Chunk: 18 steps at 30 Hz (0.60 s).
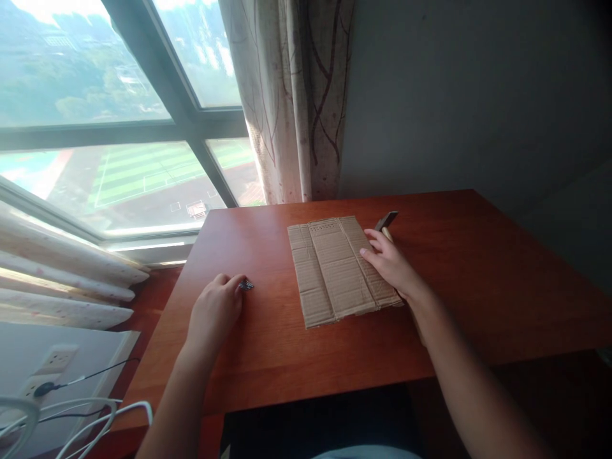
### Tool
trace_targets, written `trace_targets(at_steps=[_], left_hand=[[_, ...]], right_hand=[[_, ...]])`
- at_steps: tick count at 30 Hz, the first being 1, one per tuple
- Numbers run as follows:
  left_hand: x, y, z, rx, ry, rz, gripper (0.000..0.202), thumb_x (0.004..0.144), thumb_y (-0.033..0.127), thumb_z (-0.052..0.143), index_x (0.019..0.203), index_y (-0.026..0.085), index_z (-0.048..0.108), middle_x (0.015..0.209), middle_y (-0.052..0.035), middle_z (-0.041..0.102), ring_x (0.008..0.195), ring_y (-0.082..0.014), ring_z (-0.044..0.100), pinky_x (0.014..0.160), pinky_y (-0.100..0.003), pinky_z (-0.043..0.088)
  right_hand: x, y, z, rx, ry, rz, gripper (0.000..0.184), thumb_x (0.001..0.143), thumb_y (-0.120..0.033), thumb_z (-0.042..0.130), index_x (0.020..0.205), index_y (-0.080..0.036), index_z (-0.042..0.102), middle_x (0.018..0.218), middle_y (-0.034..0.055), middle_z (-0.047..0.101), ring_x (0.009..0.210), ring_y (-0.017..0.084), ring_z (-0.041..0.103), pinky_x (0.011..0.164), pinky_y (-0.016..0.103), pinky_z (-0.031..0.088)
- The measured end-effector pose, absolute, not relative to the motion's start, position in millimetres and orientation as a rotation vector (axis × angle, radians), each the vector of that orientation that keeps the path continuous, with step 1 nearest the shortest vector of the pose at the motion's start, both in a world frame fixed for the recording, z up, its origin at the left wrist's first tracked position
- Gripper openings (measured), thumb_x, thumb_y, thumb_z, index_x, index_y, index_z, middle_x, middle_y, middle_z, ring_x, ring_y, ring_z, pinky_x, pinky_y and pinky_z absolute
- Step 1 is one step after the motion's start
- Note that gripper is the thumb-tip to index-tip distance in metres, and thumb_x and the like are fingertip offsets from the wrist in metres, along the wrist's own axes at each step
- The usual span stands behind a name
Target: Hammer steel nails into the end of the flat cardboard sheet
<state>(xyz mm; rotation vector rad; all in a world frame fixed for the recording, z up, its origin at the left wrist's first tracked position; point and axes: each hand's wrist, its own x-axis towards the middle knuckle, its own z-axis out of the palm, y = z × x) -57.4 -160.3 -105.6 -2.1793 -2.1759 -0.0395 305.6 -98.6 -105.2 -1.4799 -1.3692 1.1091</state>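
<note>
A person works with both bare hands at a brown worktop [268, 363] beside a window [186, 131], a patterned curtain [291, 102] hanging behind. A square of cardboard [335, 268] lies flat near the middle, creased lengthwise, its ragged edge toward the person; lying so, it appears to have the worktop's full support beneath it.

The left hand [217, 309] rests left of the cardboard, its fingers curled down narrowly at a small cluster of metal pieces [246, 284], perhaps nails. Whether the fingers pinch any cannot be told. The pieces lie close together, probably so that they stay within easy pick-up, and no container shows around them; they sit directly on the wood.

The right hand [389, 264] lies over the cardboard's right edge, with a narrow gap between thumb and forefinger, a pose that may steady the sheet. A hammer [388, 220] lies along that same edge, head pointing away, its handle partly hidden by the hand and forearm; whether the fingers close on it is not visible.
</note>
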Motion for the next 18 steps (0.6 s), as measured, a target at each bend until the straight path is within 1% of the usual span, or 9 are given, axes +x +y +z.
trace_targets(at_steps=[3,7,11,14,18], left_hand=[[-56.4,-153.2,-106.9,-2.26,-2.098,-0.093,0.036,0.096,0.03,0.038,0.112,0.023,0.07,0.097,-0.0082,0.062,0.081,-0.0216,0.061,0.071,-0.031,0.043],[-54.8,-145.2,-109.2,-2.362,-2.013,-0.163,0.034,0.096,0.031,0.039,0.111,0.022,0.069,0.1,-0.0094,0.062,0.088,-0.0233,0.06,0.076,-0.032,0.046],[-48.9,-140.9,-109.8,-2.415,-1.983,-0.162,0.035,0.098,0.041,0.041,0.113,0.023,0.067,0.11,-0.0098,0.061,0.097,-0.0245,0.061,0.081,-0.033,0.048],[-43.2,-139.1,-110.4,-2.415,-1.993,-0.166,0.036,0.098,0.046,0.042,0.111,0.023,0.067,0.112,-0.01,0.061,0.098,-0.0253,0.061,0.082,-0.035,0.049],[-37.3,-136.5,-111.0,-2.379,-1.997,-0.137,0.031,0.097,0.039,0.044,0.108,0.02,0.067,0.113,-0.0111,0.061,0.099,-0.0266,0.061,0.079,-0.036,0.05]], right_hand=[[307.5,-98.4,-107.8,-1.468,-1.379,1.084,0.053,0.083,-0.037,0.063,0.134,-0.03,0.052,0.135,0.0102,0.06,0.128,0.029,0.058,0.108,0.05,0.046],[308.2,-99.0,-108.3,-1.456,-1.369,1.076,0.053,0.082,-0.036,0.064,0.134,-0.031,0.053,0.135,0.0094,0.06,0.125,0.028,0.06,0.107,0.05,0.047],[307.6,-99.5,-106.4,-1.477,-1.376,1.087,0.057,0.083,-0.037,0.063,0.137,-0.027,0.05,0.134,0.0124,0.061,0.126,0.028,0.06,0.108,0.049,0.045],[307.2,-99.7,-105.0,-1.491,-1.378,1.091,0.056,0.083,-0.037,0.063,0.136,-0.027,0.05,0.134,0.0129,0.06,0.127,0.028,0.058,0.109,0.049,0.044],[306.6,-100.0,-103.3,-1.5,-1.382,1.092,0.056,0.083,-0.037,0.062,0.136,-0.025,0.049,0.133,0.013,0.06,0.13,0.028,0.056,0.109,0.049,0.043]])
